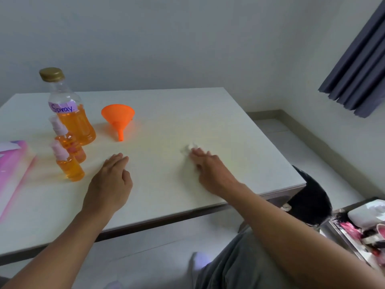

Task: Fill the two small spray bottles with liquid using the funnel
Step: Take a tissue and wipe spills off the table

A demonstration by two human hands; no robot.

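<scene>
Two small spray bottles stand at the table's left, both holding orange liquid under pink pump caps: the near one (69, 166) and the far one (70, 142). Behind them stands a large capped bottle (70, 113) labelled "Spray", about half full of orange liquid. An orange funnel (118, 119) lies on its side to the right of it. My left hand (112, 180) rests flat on the table, fingers together, right of the small bottles. My right hand (206, 165) presses a crumpled white tissue (190, 148) onto the tabletop.
A pink and white packet (12, 167) lies at the table's left edge (270, 190). Right of the table sit a black object (312, 199) and a tray of clutter (366, 228) on the floor. A dark curtain (362, 65) hangs at the upper right.
</scene>
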